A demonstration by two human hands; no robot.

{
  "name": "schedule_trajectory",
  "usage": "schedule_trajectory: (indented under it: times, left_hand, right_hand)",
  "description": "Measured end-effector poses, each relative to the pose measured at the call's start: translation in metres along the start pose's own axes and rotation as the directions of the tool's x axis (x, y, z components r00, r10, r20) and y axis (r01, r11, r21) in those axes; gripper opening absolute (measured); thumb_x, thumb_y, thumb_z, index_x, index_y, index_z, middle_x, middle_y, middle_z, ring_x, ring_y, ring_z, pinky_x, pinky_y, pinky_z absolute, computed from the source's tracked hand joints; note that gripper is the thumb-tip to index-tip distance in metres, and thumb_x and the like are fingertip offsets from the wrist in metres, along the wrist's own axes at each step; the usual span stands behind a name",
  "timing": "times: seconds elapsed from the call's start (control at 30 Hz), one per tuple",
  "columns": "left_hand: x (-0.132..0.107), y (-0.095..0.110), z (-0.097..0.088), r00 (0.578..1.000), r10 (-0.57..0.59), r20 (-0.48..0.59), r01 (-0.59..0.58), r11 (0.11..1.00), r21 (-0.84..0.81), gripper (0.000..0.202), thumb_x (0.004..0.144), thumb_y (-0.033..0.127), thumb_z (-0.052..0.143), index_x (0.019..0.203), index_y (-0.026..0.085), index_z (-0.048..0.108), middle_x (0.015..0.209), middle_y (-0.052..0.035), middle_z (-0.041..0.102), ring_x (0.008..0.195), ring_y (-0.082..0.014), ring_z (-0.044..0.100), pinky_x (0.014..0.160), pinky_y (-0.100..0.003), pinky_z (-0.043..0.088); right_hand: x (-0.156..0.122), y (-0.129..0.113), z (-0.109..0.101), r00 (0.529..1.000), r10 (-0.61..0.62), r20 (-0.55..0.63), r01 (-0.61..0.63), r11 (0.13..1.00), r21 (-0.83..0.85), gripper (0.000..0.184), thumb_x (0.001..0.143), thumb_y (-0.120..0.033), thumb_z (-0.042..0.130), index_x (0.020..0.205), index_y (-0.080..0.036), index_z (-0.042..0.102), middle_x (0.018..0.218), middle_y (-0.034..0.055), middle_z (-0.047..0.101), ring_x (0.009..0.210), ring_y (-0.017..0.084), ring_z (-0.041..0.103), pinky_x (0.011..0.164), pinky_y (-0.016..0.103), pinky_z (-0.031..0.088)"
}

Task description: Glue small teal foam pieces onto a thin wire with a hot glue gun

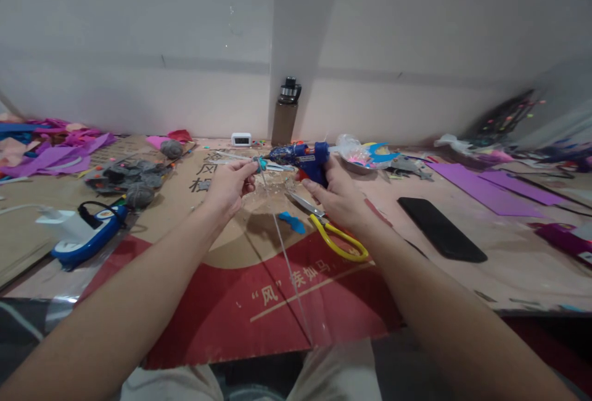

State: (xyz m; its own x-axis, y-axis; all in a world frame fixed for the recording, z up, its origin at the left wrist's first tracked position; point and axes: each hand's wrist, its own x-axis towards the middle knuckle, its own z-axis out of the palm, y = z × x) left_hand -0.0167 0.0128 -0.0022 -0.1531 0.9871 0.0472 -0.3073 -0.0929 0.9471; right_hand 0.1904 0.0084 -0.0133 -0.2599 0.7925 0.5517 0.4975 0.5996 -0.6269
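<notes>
My right hand (335,194) is closed round the handle of a blue glue gun (303,157), whose nozzle points left. My left hand (229,185) pinches a small teal piece (261,163) on a thin clear stick (287,259), held right at the gun's tip. The stick runs down toward me over the cardboard sheet (259,302). Below my hands lie a blue cut-out shape (292,221) and yellow-handled scissors (330,231).
A black phone (441,228) lies to the right, with purple sheets (490,188) beyond. A brown bottle (284,114) and a small white clock (241,139) stand by the back wall. At left are a blue-and-white power strip (81,234), grey lumps (134,182) and purple scraps (50,148).
</notes>
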Motion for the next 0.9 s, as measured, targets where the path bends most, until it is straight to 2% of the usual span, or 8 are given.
schedule_trajectory:
  times: [0.17,0.47,0.9]
  left_hand:
    - [-0.001,0.001,0.001,1.000,-0.001,0.005,0.001,1.000,0.013,0.012,0.066,0.014,0.070,0.064,0.013,0.059,0.055,0.0038,0.049,0.045,-0.0040,0.043,0.040,-0.015,0.032]
    - [0.000,-0.001,-0.001,0.999,0.022,0.032,-0.022,1.000,0.008,0.011,0.065,0.015,0.070,0.063,0.013,0.059,0.053,0.0033,0.050,0.046,-0.0042,0.043,0.041,-0.015,0.033]
    - [-0.001,-0.001,0.000,0.998,0.049,0.032,-0.049,0.999,0.019,0.012,0.063,0.016,0.072,0.063,0.014,0.060,0.054,0.0029,0.049,0.046,-0.0045,0.043,0.041,-0.015,0.032]
  right_hand:
    - [0.001,-0.003,-0.001,1.000,0.003,0.023,-0.003,1.000,0.006,0.042,0.084,-0.029,0.053,0.125,-0.022,0.048,0.108,0.0092,0.064,0.095,0.024,0.061,0.088,0.041,0.046]
    - [-0.002,-0.013,-0.002,1.000,0.003,-0.002,-0.003,0.999,-0.047,0.033,0.085,-0.029,0.052,0.116,-0.021,0.052,0.102,0.0091,0.064,0.091,0.025,0.059,0.085,0.041,0.046]
    - [-0.003,-0.017,-0.003,1.000,0.008,-0.002,-0.008,0.986,-0.166,0.040,0.084,-0.030,0.053,0.122,-0.019,0.050,0.104,0.0114,0.064,0.090,0.025,0.060,0.082,0.039,0.047]
